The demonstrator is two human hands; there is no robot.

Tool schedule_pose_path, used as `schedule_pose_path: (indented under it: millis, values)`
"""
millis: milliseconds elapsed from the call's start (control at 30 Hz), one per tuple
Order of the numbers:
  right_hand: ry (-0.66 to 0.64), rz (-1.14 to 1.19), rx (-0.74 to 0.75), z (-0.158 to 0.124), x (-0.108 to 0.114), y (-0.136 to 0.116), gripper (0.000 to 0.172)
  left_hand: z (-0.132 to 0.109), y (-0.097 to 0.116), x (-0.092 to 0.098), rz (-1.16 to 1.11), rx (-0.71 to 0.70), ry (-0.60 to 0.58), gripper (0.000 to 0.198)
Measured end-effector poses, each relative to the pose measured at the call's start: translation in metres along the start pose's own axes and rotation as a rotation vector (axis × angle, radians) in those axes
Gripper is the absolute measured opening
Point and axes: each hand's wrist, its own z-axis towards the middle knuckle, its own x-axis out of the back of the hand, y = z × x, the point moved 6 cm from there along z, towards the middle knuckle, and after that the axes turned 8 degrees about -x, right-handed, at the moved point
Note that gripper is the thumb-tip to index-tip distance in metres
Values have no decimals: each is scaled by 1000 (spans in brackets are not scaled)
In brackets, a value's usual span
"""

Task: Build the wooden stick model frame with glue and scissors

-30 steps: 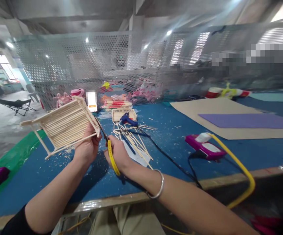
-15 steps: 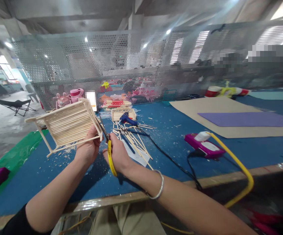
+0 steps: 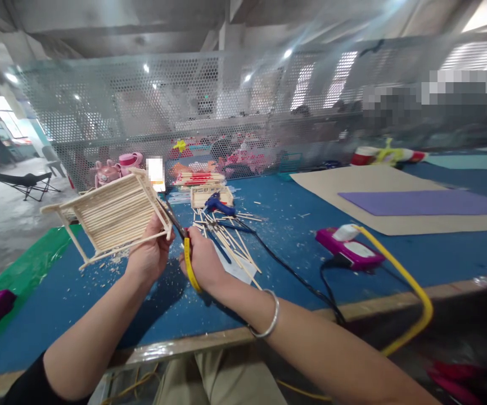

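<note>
My left hand (image 3: pixel 148 253) grips the right end of a small frame of pale wooden sticks (image 3: pixel 111 216), holding it tilted above the table. Rows of sticks fill its middle, and bare legs jut out at the left. In my right hand (image 3: pixel 203 256) are scissors (image 3: pixel 188 264) with yellow handles and dark blades. The blades point up and left, along the frame's right edge. How far apart they are is hard to tell. Beyond my hands, a blue glue gun (image 3: pixel 220 205) rests against a second small stick piece (image 3: pixel 199 197), near loose wooden sticks (image 3: pixel 237 247).
Wood scraps (image 3: pixel 115 264) dot the blue table (image 3: pixel 289 225). A purple power strip (image 3: pixel 348 247) with a yellow cable (image 3: pixel 399 273) lies right. Behind it are brown card (image 3: pixel 328 183) and a purple sheet (image 3: pixel 420 203). A perforated metal screen (image 3: pixel 142 107) stands at the back.
The scissors and my right hand have shifted slightly up and left relative to the table. The stick frame stays in my left hand, almost unmoved. The whole view has shifted a little.
</note>
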Motion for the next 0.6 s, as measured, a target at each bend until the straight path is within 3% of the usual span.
schedule_pose_path:
  millis: [200,600]
  values:
    - [4,14,-49,-3,0,-2,33,-4,-11,0,55,96,-21,18]
    - [22,66,3,1,2,2,21,-1,-2,0,49,27,28,10]
